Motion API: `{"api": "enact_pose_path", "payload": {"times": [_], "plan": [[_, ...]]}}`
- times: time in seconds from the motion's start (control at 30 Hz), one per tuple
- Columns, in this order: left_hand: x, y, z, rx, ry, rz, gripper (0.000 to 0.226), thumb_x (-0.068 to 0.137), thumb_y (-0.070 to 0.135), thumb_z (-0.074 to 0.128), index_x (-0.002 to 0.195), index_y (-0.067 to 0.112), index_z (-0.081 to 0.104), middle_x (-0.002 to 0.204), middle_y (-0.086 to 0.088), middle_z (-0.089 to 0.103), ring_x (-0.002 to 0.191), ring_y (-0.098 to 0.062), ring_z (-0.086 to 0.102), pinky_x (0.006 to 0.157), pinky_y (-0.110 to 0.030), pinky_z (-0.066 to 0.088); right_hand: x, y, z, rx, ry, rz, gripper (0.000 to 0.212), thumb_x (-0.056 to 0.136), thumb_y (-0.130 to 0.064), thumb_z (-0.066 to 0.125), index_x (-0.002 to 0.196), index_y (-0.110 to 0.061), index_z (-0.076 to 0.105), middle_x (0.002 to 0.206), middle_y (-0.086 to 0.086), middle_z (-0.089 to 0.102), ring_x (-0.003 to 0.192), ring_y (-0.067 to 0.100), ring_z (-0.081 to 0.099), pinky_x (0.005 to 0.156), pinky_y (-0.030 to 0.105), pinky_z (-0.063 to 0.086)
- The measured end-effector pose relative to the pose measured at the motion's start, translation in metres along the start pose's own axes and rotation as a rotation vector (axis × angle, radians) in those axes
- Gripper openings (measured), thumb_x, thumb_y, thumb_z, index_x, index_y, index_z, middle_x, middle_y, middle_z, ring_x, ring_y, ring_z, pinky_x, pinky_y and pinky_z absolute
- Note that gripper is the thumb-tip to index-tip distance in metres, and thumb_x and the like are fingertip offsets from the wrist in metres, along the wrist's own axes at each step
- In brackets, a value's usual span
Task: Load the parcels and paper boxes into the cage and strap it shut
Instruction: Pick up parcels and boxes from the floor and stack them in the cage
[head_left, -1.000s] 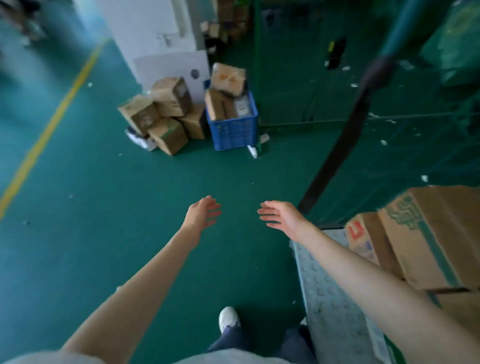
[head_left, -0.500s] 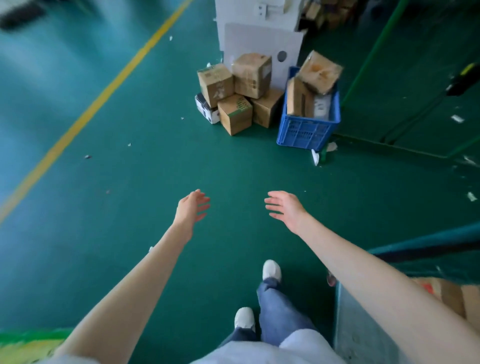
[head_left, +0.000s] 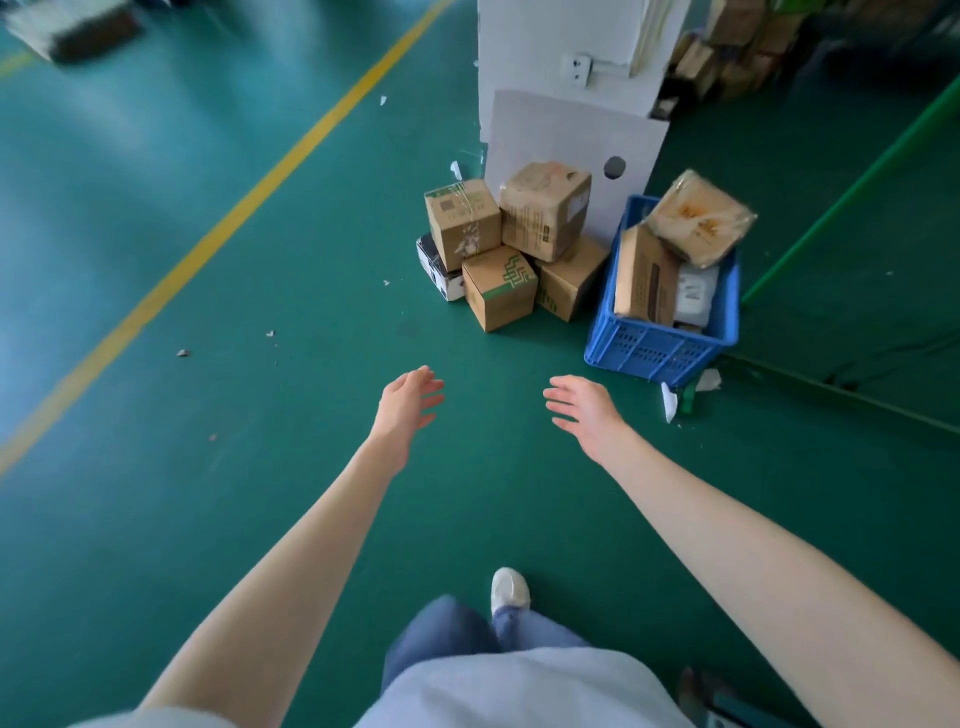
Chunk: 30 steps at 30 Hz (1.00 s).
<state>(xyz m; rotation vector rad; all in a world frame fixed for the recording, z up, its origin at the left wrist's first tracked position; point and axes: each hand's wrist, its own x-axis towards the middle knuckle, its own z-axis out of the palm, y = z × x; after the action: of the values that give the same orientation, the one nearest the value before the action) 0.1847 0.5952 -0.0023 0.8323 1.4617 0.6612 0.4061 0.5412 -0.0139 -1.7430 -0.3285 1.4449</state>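
Observation:
Several brown cardboard boxes (head_left: 498, 288) are piled on the green floor against a white pillar (head_left: 566, 57). Beside them, on the right, a blue plastic crate (head_left: 654, 345) holds more boxes and a parcel (head_left: 698, 218) lying tilted on top. My left hand (head_left: 408, 402) and my right hand (head_left: 584, 410) reach forward over bare floor, fingers spread and relaxed, holding nothing. Both hands are well short of the pile. The cage is out of view.
A yellow line (head_left: 218, 234) crosses the floor diagonally on the left. A white board (head_left: 561, 135) leans on the pillar behind the pile. A green rail (head_left: 852, 187) runs along the right. Paper scraps (head_left: 670, 400) lie by the crate. My foot (head_left: 509, 590) is below.
The view has swung left away from the cage and its loaded boxes. The pile and blue crate now sit closer and more central. Both hands stay held out and empty.

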Motion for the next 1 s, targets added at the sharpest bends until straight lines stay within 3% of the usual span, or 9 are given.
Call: {"api": "enact_pose_path", "payload": {"times": [0.33,0.63,0.8,1.0], "plan": [[0.171,0.092,0.059,-0.044,0.009,-0.057,0.026,0.103,0.027,0.043,0.111,0.009,0.06,0.109,-0.005,0.067,0.099,-0.021,0.064,0.084,-0.033,0.047,0.147,-0.125,0.006,0.054,0.055,0.025,0.02,0.099,-0.021,0.051,0.117,-0.013,0.057,0.126,0.009,0.061,0.114,0.023,0.056,0.095,0.036,0.044],[0.357,0.211,0.131,0.019,-0.069,-0.11,0.025,0.102,0.026,0.044,0.113,0.012,0.061,0.116,-0.006,0.067,0.103,-0.021,0.063,0.093,-0.037,0.049,0.298,-0.255,0.011,0.088,0.228,0.064,0.02,0.098,-0.021,0.054,0.116,-0.013,0.056,0.125,0.008,0.057,0.116,0.021,0.05,0.097,0.037,0.04],[0.434,0.26,0.179,0.054,-0.085,-0.128,0.034,0.102,0.026,0.043,0.124,0.008,0.06,0.118,-0.007,0.066,0.1,-0.017,0.063,0.09,-0.034,0.049,0.369,-0.311,0.007,0.128,0.268,0.101,0.016,0.098,-0.021,0.055,0.112,-0.015,0.053,0.121,0.004,0.053,0.113,0.019,0.048,0.1,0.037,0.04],[0.527,0.294,0.236,0.135,-0.058,-0.151,0.035,0.102,0.025,0.043,0.13,0.007,0.055,0.121,-0.007,0.063,0.103,-0.019,0.061,0.089,-0.034,0.048,0.459,-0.361,-0.007,0.149,0.256,0.143,0.032,0.099,-0.02,0.053,0.129,-0.012,0.052,0.121,0.002,0.051,0.114,0.02,0.046,0.096,0.035,0.038]]}}
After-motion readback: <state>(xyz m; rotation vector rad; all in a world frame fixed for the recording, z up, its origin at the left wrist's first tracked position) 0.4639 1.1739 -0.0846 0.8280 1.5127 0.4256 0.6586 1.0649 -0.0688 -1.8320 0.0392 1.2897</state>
